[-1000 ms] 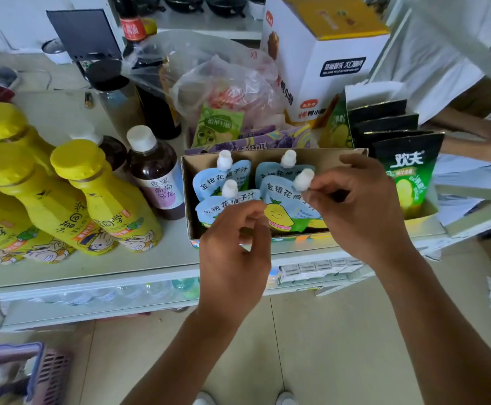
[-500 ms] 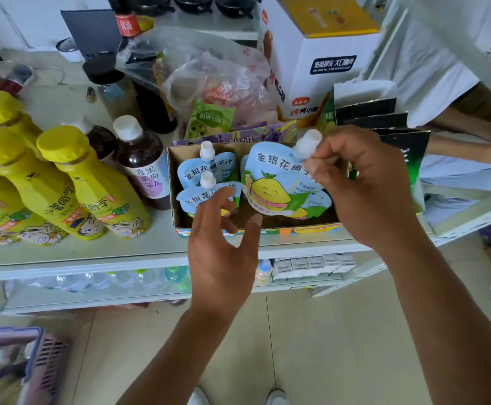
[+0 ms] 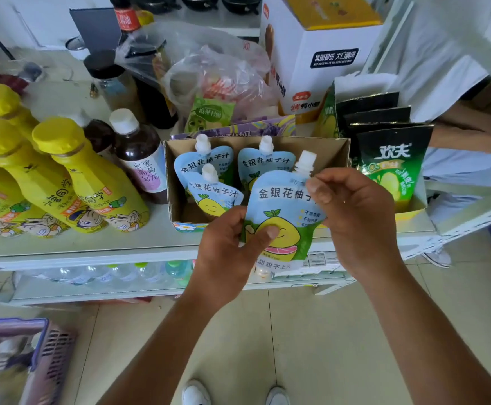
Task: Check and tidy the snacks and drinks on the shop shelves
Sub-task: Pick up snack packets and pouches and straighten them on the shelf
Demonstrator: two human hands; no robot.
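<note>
A blue spouted juice pouch [image 3: 282, 209] with a yellow pomelo face hangs in front of the shelf edge, held in both hands. My left hand [image 3: 226, 252] pinches its lower left side, thumb on the fruit picture. My right hand [image 3: 355, 211] grips its upper right edge below the white cap. Behind it an open cardboard display box [image 3: 174, 182] on the white shelf [image 3: 92, 244] holds three more of the same pouches [image 3: 209, 185], upright.
Yellow bottles [image 3: 92, 182] and dark drink bottles [image 3: 139, 159] stand left of the box. Green-black snack bags [image 3: 390, 165] stand to its right, a white carton [image 3: 320, 54] and plastic bag [image 3: 209, 71] behind. Another person's arm [image 3: 472, 135] is at right. A purple basket [image 3: 19, 361] sits on the floor.
My right hand lifted one pouch out of the box and brought it towards me, lower. My left hand left the front pouch in the box and took hold of the lifted one.
</note>
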